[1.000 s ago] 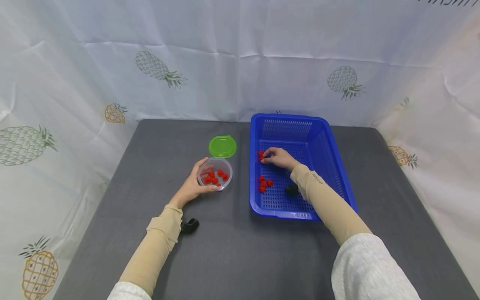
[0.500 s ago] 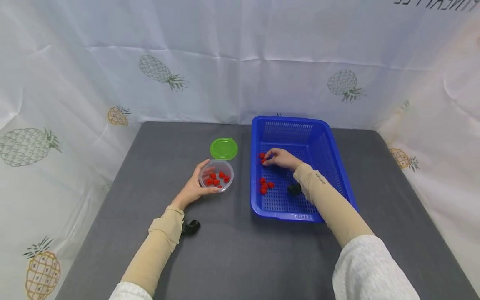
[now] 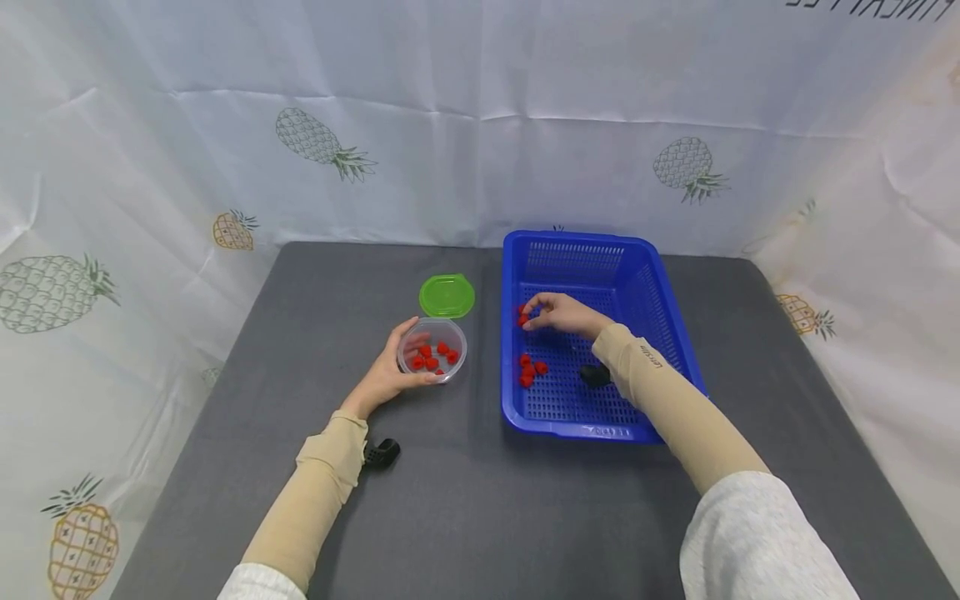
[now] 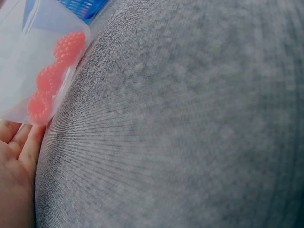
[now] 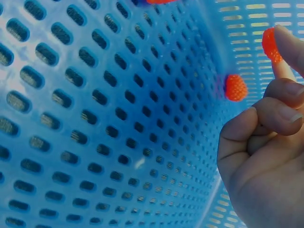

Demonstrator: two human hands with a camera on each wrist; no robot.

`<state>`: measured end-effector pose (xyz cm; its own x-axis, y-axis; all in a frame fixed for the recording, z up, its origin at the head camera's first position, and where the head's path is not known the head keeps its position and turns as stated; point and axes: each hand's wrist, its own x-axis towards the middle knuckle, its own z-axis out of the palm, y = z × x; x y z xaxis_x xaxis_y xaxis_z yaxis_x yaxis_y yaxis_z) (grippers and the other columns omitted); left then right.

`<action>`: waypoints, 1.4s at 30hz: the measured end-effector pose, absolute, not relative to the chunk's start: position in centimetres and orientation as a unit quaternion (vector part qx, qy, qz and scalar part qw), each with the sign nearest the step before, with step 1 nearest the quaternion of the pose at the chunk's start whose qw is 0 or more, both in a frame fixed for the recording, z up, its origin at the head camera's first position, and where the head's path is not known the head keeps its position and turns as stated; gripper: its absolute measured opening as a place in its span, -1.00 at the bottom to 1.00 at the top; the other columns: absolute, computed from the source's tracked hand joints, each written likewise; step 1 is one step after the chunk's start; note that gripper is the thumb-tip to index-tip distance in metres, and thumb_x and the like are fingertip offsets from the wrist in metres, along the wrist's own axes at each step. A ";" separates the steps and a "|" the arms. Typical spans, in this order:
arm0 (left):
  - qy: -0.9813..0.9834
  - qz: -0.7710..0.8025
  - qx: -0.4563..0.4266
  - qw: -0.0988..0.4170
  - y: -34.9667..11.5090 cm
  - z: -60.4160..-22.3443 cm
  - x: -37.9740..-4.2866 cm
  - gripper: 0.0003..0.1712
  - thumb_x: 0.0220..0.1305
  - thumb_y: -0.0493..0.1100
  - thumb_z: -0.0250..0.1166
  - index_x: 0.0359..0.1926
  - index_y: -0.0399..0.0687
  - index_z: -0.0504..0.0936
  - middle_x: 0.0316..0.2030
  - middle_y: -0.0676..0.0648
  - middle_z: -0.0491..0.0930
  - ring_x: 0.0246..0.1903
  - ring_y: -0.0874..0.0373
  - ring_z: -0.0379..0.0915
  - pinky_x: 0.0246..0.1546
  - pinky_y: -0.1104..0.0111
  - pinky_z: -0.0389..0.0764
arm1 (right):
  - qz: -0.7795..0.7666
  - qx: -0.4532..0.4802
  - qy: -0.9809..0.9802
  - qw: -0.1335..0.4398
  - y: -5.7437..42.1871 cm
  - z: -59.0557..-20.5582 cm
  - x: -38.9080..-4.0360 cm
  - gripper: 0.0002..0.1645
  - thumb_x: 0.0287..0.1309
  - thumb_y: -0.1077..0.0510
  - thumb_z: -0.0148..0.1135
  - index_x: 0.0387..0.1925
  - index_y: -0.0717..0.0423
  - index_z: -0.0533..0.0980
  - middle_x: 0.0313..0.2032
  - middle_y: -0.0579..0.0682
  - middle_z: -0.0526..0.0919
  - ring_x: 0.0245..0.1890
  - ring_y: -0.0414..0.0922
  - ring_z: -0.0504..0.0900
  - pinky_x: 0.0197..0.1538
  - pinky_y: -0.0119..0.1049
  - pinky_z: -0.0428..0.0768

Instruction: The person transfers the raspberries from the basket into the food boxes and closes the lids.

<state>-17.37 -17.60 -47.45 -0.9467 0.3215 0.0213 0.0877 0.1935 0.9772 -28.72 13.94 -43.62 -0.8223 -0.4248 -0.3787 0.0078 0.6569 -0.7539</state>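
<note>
My left hand (image 3: 385,377) grips a clear round plastic tub (image 3: 437,320) between thumb and fingers. Several red raspberries (image 3: 431,363) lie at its bottom, visible through its wall in the left wrist view. Inside the blue basket (image 3: 510,404), my right hand (image 3: 567,317) reaches to the left side. Its thumb and index finger pinch a raspberry (image 5: 270,45), while the other fingers curl toward the palm. A second raspberry (image 5: 236,88) lies near that hand by the basket's wall. Nearer the basket's front left, more raspberries (image 3: 527,372) sit in a small cluster.
A green lid (image 3: 447,296) lies flat on the grey tabletop (image 3: 480,517) behind the tub. Black devices show beneath both wrists, one of them (image 3: 381,454) beside the left sleeve. Basket walls surround the right hand. A white pineapple-print curtain (image 3: 480,167) hangs behind the table.
My right hand has stayed at the raspberries on the basket's left side, with its forearm shifting slightly right. The left hand keeps holding the tub in place; the head view shifted slightly.
</note>
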 end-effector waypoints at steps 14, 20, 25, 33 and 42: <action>0.765 0.622 0.137 0.092 -17.8 -47.6 -17.4 0.06 -0.11 -0.27 0.36 0.32 0.03 -0.13 0.23 -0.29 0.16 0.23 -0.18 0.06 0.21 -0.02 0.10 | -0.456 -0.141 0.829 0.290 14.6 -40.7 -27.7 -0.49 -0.07 -0.02 0.27 -0.07 0.08 0.38 -0.64 -0.15 0.27 -0.56 -0.17 0.20 -0.36 -0.18 0.26; 0.770 0.617 0.135 0.089 -17.9 -47.7 -17.4 0.07 -0.12 -0.26 0.37 0.32 0.04 -0.13 0.23 -0.29 0.16 0.23 -0.17 0.06 0.22 -0.02 0.09 | -0.473 -0.146 0.825 0.271 14.9 -39.9 -27.5 -0.49 -0.09 -0.03 0.28 -0.08 0.05 0.38 -0.67 -0.16 0.31 -0.53 -0.04 0.22 -0.37 -0.20 0.31; 0.775 0.612 0.132 0.087 -18.1 -48.8 -17.9 0.07 -0.13 -0.22 0.39 0.31 0.17 -0.10 0.24 -0.22 0.18 0.23 -0.11 0.08 0.22 -0.01 0.09 | -0.498 -0.141 0.816 0.259 14.9 -38.4 -27.2 -0.53 -0.09 -0.01 0.29 -0.11 0.02 0.39 -0.65 -0.13 0.33 -0.48 0.00 0.26 -0.36 -0.27 0.32; 0.778 0.608 0.137 0.076 -18.2 -50.0 -18.3 0.07 -0.15 -0.19 0.41 0.29 0.27 -0.09 0.23 -0.15 0.22 0.22 -0.05 0.13 0.21 0.03 0.15 | -0.515 -0.164 0.804 0.249 14.4 -36.7 -27.3 -0.51 -0.11 -0.05 0.29 -0.10 -0.01 0.39 -0.63 -0.11 0.27 -0.54 -0.08 0.25 -0.36 -0.30 0.31; 0.771 0.616 0.137 0.087 -17.8 -47.8 -17.4 0.08 -0.13 -0.26 0.38 0.32 0.02 -0.13 0.23 -0.28 0.17 0.22 -0.16 0.10 0.21 -0.02 0.10 | -0.572 -0.216 0.749 0.257 12.5 -35.7 -27.7 -0.57 -0.03 0.08 0.25 -0.09 0.06 0.37 -0.69 -0.13 0.19 -0.64 -0.16 0.15 -0.35 -0.29 0.27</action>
